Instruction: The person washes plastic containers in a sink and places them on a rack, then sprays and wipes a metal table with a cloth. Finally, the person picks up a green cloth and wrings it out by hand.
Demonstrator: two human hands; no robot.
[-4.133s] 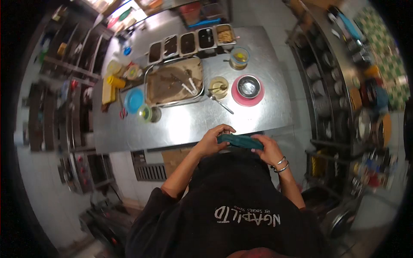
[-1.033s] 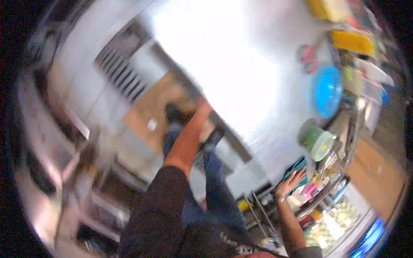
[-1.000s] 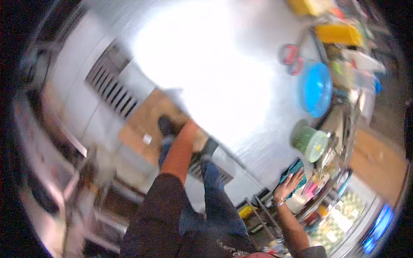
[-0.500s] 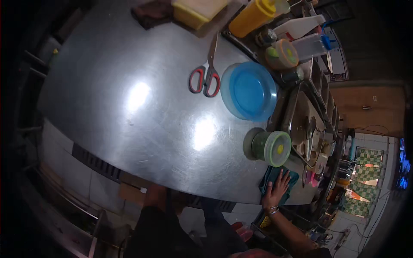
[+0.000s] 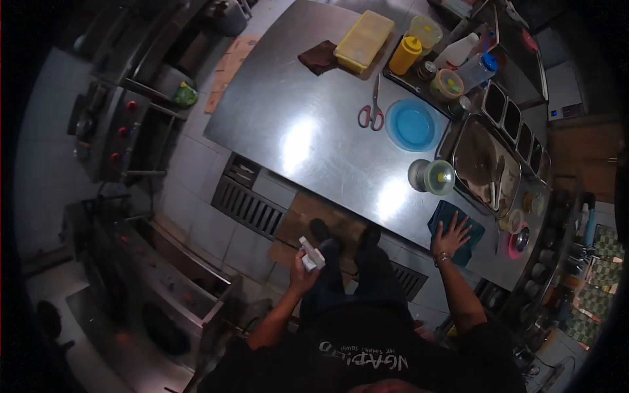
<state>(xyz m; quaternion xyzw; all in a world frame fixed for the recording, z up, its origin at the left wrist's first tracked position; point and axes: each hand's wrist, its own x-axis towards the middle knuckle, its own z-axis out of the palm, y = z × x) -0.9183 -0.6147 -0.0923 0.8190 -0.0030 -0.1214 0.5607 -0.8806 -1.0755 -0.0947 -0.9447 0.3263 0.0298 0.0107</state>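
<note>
My left hand (image 5: 303,274) is closed around a small white and grey box-shaped object (image 5: 313,257), whose kind I cannot make out. It is held out over the floor, below the table's near edge. My right hand (image 5: 451,240) lies flat with fingers spread on a dark green cloth (image 5: 468,251) at the near right of the steel table (image 5: 262,98). Beyond that hand stands a clear round container with a green-rimmed lid (image 5: 439,177). Farther off are a blue plate (image 5: 414,124) and red-handled scissors (image 5: 371,117).
A yellow lidded box (image 5: 364,40) and a brown cloth (image 5: 318,57) are at the far end. A yellow squeeze bottle (image 5: 405,56) stands in a tray of bottles. On the right are a large metal tray (image 5: 475,157) and a pink dish (image 5: 514,241). A stove (image 5: 122,131) is at left.
The view has pulled back and turned, showing more floor and the stove. My left hand has come into clear view holding the white object. My right hand remains on the green cloth.
</note>
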